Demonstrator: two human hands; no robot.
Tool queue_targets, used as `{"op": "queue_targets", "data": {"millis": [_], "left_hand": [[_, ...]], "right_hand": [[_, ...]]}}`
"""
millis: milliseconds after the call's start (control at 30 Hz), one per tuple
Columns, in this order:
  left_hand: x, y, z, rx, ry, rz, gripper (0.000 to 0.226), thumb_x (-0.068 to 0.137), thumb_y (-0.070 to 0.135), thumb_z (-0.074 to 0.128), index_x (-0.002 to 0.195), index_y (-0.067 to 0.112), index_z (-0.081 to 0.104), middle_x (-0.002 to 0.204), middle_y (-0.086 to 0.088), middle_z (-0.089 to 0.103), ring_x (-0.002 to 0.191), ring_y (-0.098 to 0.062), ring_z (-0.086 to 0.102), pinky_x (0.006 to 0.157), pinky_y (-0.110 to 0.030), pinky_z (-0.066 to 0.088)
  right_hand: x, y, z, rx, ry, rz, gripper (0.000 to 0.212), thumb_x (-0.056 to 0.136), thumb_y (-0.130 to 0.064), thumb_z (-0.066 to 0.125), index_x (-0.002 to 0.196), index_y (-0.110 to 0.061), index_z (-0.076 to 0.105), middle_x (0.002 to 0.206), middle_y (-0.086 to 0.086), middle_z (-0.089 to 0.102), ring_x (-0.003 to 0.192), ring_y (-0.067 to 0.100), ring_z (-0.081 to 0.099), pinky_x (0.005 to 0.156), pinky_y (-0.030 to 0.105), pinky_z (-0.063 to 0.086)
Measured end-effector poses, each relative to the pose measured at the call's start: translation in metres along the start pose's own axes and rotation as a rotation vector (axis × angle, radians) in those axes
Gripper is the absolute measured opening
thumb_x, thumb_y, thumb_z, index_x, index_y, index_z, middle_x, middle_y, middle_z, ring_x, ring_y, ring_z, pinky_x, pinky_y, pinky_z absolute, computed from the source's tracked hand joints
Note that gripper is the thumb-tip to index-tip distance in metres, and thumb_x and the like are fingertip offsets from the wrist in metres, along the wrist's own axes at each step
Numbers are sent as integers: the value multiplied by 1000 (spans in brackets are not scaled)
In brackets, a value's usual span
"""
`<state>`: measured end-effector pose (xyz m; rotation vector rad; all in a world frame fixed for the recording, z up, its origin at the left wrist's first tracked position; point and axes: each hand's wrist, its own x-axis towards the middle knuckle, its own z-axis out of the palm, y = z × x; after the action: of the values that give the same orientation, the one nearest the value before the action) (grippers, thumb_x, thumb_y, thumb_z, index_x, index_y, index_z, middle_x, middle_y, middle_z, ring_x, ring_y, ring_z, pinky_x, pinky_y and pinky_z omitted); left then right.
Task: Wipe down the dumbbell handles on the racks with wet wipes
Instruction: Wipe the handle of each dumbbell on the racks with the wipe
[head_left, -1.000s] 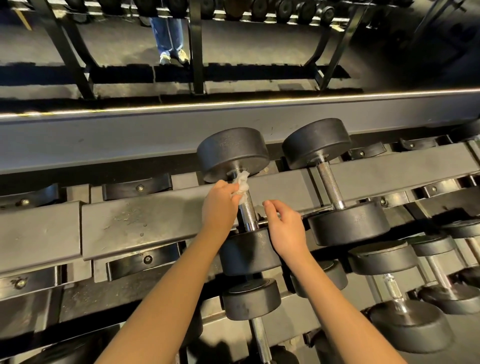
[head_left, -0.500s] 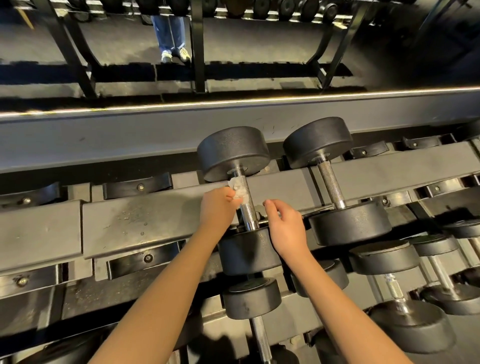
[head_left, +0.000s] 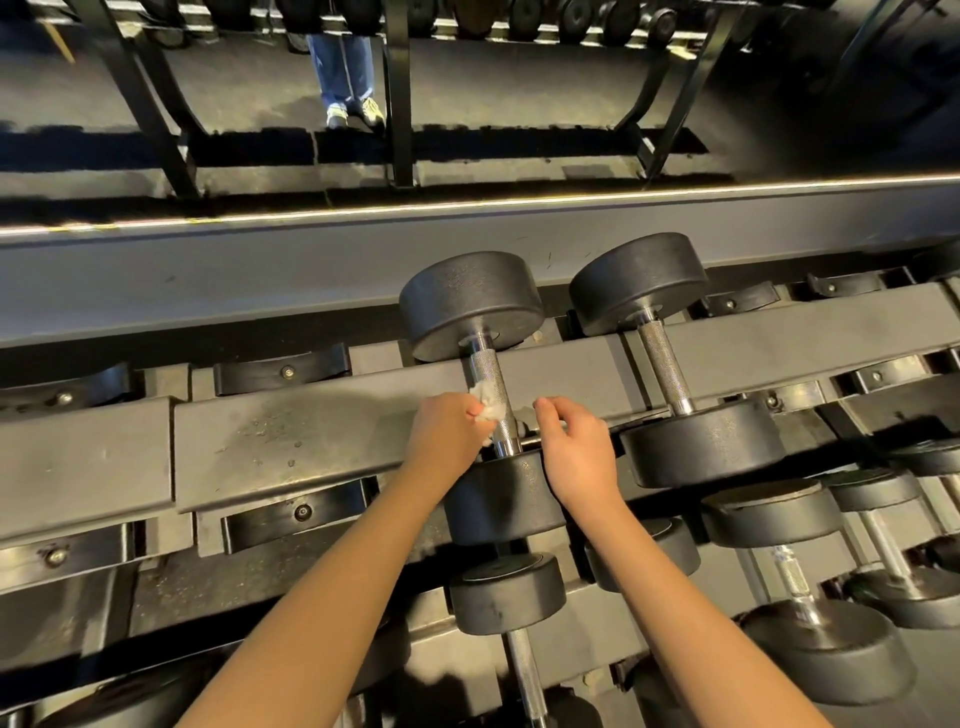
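Two hands at one dumbbell (head_left: 470, 306) on the rack's (head_left: 311, 431) upper tier. Your left hand (head_left: 447, 436) pinches the crumpled wet wipe (head_left: 488, 402) against the knurled handle (head_left: 483, 369), low down near the front head. Your right hand (head_left: 576, 452) sits just beside, fingers loosely curled, gripping nothing. Careful: that small wad could snag and tear on the knurling, or miss the handle's underside.

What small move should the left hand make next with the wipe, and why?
Probably slide the wipe up the handle toward the far head. The left hand pinches it against the handle's lower part, while the knurled stretch above is bare. The right hand beside it holds nothing.
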<state>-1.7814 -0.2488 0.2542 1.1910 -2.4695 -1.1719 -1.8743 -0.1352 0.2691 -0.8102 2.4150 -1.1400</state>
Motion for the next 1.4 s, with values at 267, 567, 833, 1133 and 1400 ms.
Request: {"op": "queue_targets", "data": {"millis": [267,567,833,1133,1400], "left_hand": [[15,-1,4,-114,163,-39,25,84,17,66,65,3,60,67,-11,60,67,-27,56,59,-32,43],[11,-1,-3,-135,73,-122,38,84,19,66,51,16,47,53,1,45,56,-17,44,48,-24,30],[-1,-4,-6,-24,-179,-74,30,81,24,68,60,7,57,61,-3,46,58,-15,43,53,-26,31],[-3,22,-19,-197,69,70,18,75,14,76,92,11,71,84,-4,71,78,-17,64,74,-29,52],[9,20,-33,84,493,387,43,84,11,68,124,2,58,116,-9,56,109,-19,50,97,-28,44]], "right_hand": [[-1,-2,-1,12,25,1,27,98,-27,46,99,-12,69,91,-1,65,86,11,57,75,27,43],[-2,-2,-1,27,18,22,26,98,-27,47,97,-13,68,90,-1,65,84,9,57,70,22,39],[-3,-3,-2,13,-12,-25,28,98,-24,47,82,-11,67,73,1,60,69,12,53,63,27,36],[10,-13,-12,111,-273,-48,29,96,-27,52,121,-18,63,96,-3,70,90,12,63,81,31,51],[40,-24,-8,-56,-204,30,11,87,-11,64,93,-7,72,82,6,67,78,22,63,76,33,51]]}}
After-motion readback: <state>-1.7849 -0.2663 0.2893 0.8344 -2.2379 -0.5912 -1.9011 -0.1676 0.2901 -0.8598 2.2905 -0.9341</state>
